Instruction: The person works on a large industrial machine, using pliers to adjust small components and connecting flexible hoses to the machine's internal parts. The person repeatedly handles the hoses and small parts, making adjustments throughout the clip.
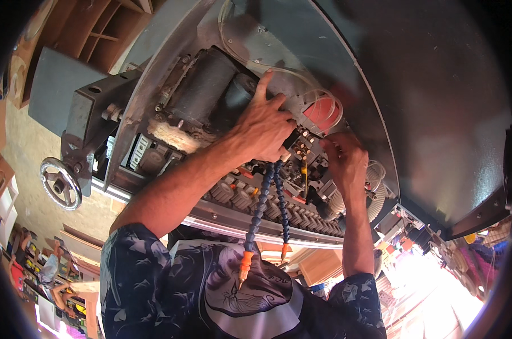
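My left hand reaches over the open machine, its index finger stretched toward the back. The other fingers and thumb close round a small black block, partly hidden by the hand. From just below it hang two blue jointed coolant hoses with orange nozzles. On the right, my right hand is bent inward, thumb and fingertips drawn together beside a cluster of small brass-coloured fittings. What those fingertips hold, if anything, is too small to make out. A thin clear tube loops just behind the hands.
A dark motor sits left inside the housing. A row of grey ribbed rollers lines the near side. The large grey cover stands raised at right. A handwheel projects left, and a ribbed hose lies by my right forearm.
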